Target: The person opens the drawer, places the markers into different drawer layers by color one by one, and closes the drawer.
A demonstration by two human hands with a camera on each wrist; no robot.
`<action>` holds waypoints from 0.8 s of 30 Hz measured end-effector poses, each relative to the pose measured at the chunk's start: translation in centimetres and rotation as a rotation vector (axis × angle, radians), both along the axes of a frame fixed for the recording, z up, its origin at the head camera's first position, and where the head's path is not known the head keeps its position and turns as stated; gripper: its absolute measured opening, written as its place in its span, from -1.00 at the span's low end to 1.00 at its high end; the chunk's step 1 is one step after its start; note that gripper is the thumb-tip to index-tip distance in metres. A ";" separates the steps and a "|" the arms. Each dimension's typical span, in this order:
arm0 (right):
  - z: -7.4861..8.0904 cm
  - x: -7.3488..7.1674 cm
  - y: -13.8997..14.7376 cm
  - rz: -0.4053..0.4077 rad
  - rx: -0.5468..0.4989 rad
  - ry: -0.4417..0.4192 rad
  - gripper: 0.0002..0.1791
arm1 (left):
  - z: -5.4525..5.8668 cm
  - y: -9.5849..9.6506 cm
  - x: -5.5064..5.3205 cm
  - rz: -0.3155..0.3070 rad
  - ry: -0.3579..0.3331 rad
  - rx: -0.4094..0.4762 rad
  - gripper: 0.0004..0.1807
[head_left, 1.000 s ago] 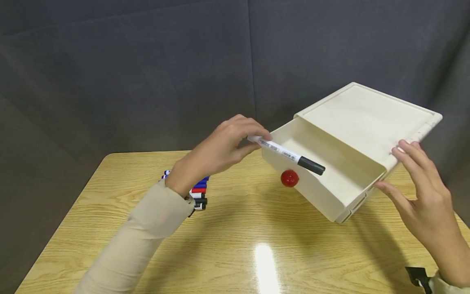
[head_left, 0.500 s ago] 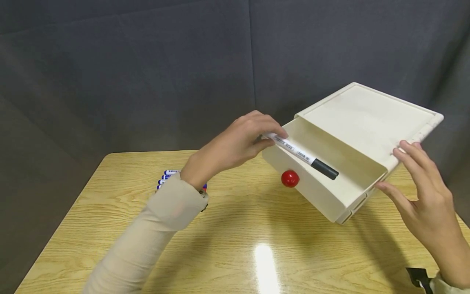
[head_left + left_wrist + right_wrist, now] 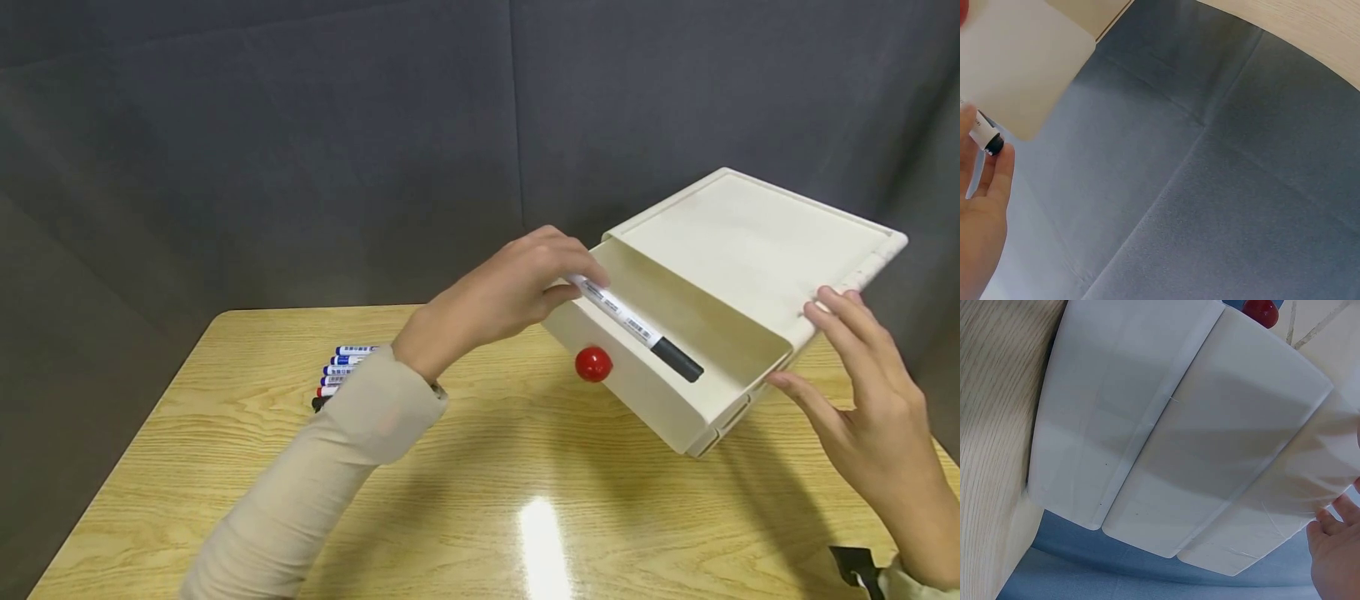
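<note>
The marker (image 3: 626,321), white with a black cap, is above the pulled-out drawer (image 3: 652,402), held aslant, its cap pointing toward the near right corner. It runs roughly along the drawer's front wall; whether the cap touches the drawer floor, I cannot tell. The left hand (image 3: 513,283) pinches the end away from the cap, between thumb and fingers, and in the left wrist view a dark tip of the marker shows there.

To set it down well, I think the left hand should first bring the held end inside the rim, so that the whole marker is lying within the walls, and only then let the fingers part. If they part too early, this end could catch on the rim and the marker might roll out.

The drawer carries a red knob (image 3: 594,364) on its front and belongs to a white cabinet (image 3: 757,242). The right hand (image 3: 873,417) has its thumb and fingers spread apart, the tips resting at the cabinet's edge. In my judgement this touch should be steady but gentle, so that the cabinet does not shift.

Farther to the left, a row of markers (image 3: 343,371) lies on the surface (image 3: 225,467), partly hidden by the left sleeve (image 3: 375,408). Behind everything hangs a dark cloth (image 3: 300,167).
</note>
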State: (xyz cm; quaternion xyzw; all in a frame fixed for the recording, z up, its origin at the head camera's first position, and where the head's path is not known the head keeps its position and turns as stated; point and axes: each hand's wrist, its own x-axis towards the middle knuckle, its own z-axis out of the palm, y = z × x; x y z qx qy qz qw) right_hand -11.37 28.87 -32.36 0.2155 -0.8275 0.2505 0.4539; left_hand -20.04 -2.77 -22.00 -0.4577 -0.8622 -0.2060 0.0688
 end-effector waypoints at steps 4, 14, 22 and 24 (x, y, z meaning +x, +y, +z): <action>0.0 -0.1 0.1 0.001 0.007 0.001 -0.11 | 0.1 0.3 -0.1 -0.020 0.024 -0.009 -0.71; 0.0 -0.1 0.3 0.002 0.011 -0.001 -0.11 | 0.4 1.0 -0.2 -0.006 -0.028 -0.054 -0.71; 0.0 0.1 0.2 0.006 0.012 0.005 -0.12 | 0.5 1.4 0.1 0.019 -0.060 -0.112 -0.69; 0.0 0.1 0.2 0.008 0.007 0.010 -0.13 | 0.6 1.6 0.2 0.019 -0.048 -0.134 -0.69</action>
